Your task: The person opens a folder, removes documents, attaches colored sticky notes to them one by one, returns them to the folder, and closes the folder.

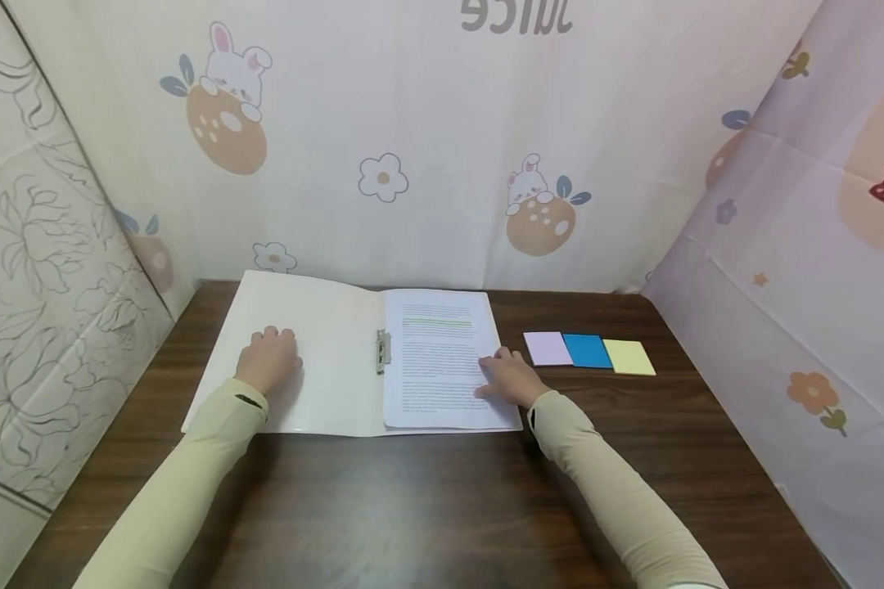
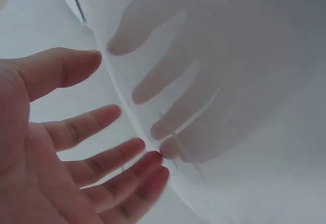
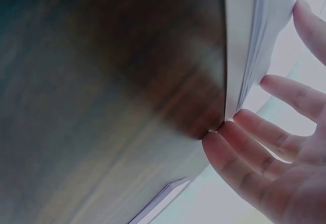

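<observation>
A white clip folder lies open on the table. Printed sheets with a green highlighted line cover its right side, beside a metal clip near the fold. My left hand is at the left cover. In the left wrist view its fingers are spread and nearly straight, facing a dark hand-shaped reflection on the glossy surface. My right hand rests at the right edge of the sheets. The right wrist view shows its extended fingertips touching the edges of the folder and the sheets.
To the right of the folder, lilac, blue and yellow sticky note pads lie in a row. The dark wooden table meets a patterned curtain at the back and right.
</observation>
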`<action>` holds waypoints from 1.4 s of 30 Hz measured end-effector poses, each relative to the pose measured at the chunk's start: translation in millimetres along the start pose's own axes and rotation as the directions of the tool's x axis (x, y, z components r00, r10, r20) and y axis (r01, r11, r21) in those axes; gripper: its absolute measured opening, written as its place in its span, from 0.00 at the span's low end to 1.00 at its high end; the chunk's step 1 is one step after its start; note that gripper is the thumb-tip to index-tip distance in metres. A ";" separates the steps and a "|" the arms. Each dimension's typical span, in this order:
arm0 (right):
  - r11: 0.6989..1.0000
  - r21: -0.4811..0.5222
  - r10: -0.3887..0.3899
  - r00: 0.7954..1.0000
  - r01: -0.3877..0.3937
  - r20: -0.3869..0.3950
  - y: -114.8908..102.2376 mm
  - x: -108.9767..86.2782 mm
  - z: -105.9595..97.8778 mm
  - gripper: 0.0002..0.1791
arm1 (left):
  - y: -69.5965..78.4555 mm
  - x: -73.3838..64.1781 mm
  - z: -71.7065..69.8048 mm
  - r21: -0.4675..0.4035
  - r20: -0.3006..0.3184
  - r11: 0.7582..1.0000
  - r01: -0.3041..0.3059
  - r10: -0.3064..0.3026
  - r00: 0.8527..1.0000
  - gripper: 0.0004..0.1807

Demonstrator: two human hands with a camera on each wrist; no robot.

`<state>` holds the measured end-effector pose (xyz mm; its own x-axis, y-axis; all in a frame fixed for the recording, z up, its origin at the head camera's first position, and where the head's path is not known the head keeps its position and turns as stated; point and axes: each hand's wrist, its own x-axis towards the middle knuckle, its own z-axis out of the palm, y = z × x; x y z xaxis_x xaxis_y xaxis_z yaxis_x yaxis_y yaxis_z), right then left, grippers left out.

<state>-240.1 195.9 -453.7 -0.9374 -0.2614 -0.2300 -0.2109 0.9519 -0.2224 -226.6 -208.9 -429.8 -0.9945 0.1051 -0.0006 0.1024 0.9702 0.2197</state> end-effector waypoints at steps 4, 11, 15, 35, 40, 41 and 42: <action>1.000 0.010 0.005 1.000 -0.005 0.000 0.9 1.2 0.3 0.38 | 4.3 10.0 1.1 -0.133 0.053 0.991 -0.022 0.029 0.998 0.26; 1.000 0.016 0.012 1.000 -0.012 -0.002 2.8 2.7 4.3 0.38 | 20.0 18.8 6.2 -0.300 0.112 0.954 0.000 0.035 0.993 0.28; 1.000 0.021 0.014 1.000 -0.014 0.001 3.7 1.7 5.2 0.38 | 31.0 20.6 9.6 -0.334 0.128 0.942 0.018 0.026 0.991 0.28; 0.999 0.033 0.011 1.000 -0.011 -0.013 2.3 -0.7 4.2 0.38 | 60.2 32.0 32.2 -0.341 0.148 0.940 -0.017 0.071 0.986 0.29; 0.999 0.034 0.005 1.000 -0.005 -0.015 2.7 -0.8 3.9 0.38 | 65.6 33.1 33.4 -0.339 0.154 0.941 -0.012 0.068 0.986 0.29; 0.999 0.033 0.004 1.000 -0.003 -0.017 2.9 -0.9 3.6 0.38 | 66.7 33.4 33.8 -0.338 0.154 0.941 -0.011 0.067 0.986 0.29; 0.999 0.032 0.004 1.000 -0.003 -0.018 3.1 -0.9 3.4 0.38 | 67.6 33.7 34.4 -0.339 0.155 0.941 -0.008 0.064 0.986 0.29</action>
<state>-239.0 198.5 -457.4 -0.9432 -0.2548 -0.2133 -0.1988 0.9470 -0.2523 -252.3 -132.2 -448.5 -0.9700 0.2000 -0.1381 0.0963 0.8379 0.5373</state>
